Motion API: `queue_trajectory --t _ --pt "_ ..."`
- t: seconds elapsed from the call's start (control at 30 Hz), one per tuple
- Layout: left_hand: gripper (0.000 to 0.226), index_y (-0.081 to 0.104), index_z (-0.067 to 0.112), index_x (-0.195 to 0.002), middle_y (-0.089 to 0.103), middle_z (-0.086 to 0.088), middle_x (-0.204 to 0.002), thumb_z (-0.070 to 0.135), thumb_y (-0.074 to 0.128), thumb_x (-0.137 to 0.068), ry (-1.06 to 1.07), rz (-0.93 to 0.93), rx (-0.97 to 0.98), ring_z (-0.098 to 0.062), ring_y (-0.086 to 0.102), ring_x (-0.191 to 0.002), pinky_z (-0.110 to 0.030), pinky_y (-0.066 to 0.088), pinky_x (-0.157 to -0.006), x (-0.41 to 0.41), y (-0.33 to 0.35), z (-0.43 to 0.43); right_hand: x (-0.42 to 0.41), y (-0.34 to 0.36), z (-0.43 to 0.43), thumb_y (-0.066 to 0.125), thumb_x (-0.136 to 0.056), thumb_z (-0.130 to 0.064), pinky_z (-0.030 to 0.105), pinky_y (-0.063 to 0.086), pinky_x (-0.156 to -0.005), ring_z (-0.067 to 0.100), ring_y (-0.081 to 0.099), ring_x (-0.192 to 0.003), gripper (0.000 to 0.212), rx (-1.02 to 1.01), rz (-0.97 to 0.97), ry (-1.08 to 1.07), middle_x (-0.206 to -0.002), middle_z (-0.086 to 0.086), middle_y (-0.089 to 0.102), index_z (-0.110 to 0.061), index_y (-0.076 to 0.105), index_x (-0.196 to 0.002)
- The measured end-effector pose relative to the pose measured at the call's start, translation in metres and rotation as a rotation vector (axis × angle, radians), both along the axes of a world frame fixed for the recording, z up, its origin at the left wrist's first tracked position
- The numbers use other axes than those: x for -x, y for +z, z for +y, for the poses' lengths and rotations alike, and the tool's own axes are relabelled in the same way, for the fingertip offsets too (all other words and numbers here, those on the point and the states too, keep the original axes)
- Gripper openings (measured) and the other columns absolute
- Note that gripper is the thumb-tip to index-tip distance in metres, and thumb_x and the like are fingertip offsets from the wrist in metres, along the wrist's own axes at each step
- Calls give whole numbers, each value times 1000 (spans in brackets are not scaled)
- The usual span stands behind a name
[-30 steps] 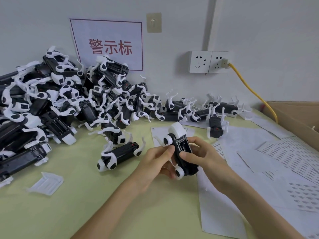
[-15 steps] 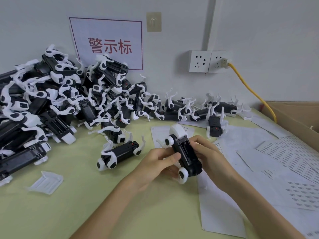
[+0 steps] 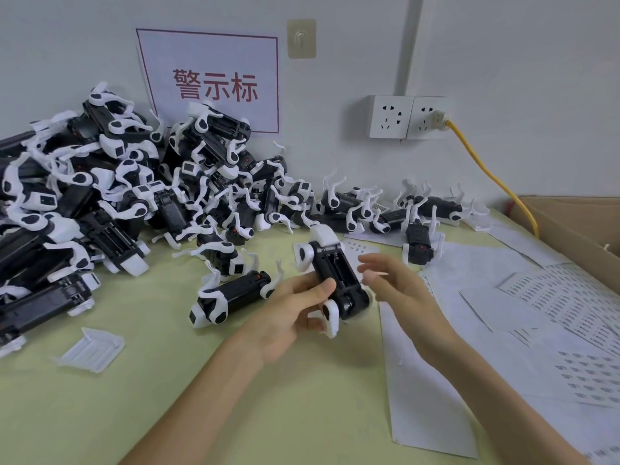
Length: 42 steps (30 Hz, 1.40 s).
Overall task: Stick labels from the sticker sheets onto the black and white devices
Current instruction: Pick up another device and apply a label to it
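Observation:
My left hand [image 3: 295,308] grips a black and white device [image 3: 337,275] just above the green table, thumb across its black underside, white head pointing away from me. My right hand [image 3: 399,286] hovers just right of the device, fingers relaxed and blurred, not touching it. Another device [image 3: 231,297] lies on the table left of my hands. A big pile of devices [image 3: 110,196] fills the left and back. Sticker sheets [image 3: 570,303] lie spread at the right, and a small sheet [image 3: 360,248] lies behind the held device.
A clear plastic cover [image 3: 90,349] lies at the near left. A cardboard box [image 3: 577,226] stands at the right edge. A yellow cable [image 3: 486,169] runs from the wall sockets [image 3: 407,117] down behind the box. Blank white sheets [image 3: 429,391] lie under my right arm.
My right hand has let go of the device and drawn slightly to the right. My left hand keeps holding it, tilted a bit more.

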<state>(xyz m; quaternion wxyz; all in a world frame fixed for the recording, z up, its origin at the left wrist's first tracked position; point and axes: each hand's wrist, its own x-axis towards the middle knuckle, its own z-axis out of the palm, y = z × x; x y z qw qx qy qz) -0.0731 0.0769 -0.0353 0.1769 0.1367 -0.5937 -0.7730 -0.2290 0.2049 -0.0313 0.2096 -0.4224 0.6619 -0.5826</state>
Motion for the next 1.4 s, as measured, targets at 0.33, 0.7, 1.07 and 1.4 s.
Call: queue_trajectory --t 0.33,0.7,1.07,1.4 --pt "51 68 14 -130 78 -4 -94 43 62 -89 172 98 -260 -20 69 -114 -31 49 -91 -9 1 -26 -1 -29 -11 65 -92 -45 37 28 -117 14 43 -138 74 -439 684 48 -152 -9 48 -32 30 -156" --pt "20 75 22 -60 77 -2 -111 33 84 -74 430 35 -118 -14 68 -107 -22 30 -45 -6 4 -20 4 -19 -5 72 -91 -24 9 40 -87 -5 61 -105 30 -211 483 -155 -107 -25 70 -34 70 -119" --pt "18 72 29 -67 74 -1 -74 19 86 -74 456 -7 23 -17 66 -68 -21 26 -45 4 6 3 -9 -12 -1 81 -86 -16 19 45 -78 8 64 -103 33 129 458 -93 -108 -22 67 -32 68 -111" --pt "24 63 12 -85 67 -4 -75 -3 81 -78 540 45 63 -19 68 -73 -25 54 -63 9 0 6 -12 -11 0 76 -84 -24 10 37 -86 6 58 -104 23 231 551 -123 -106 -11 64 -23 69 -106"
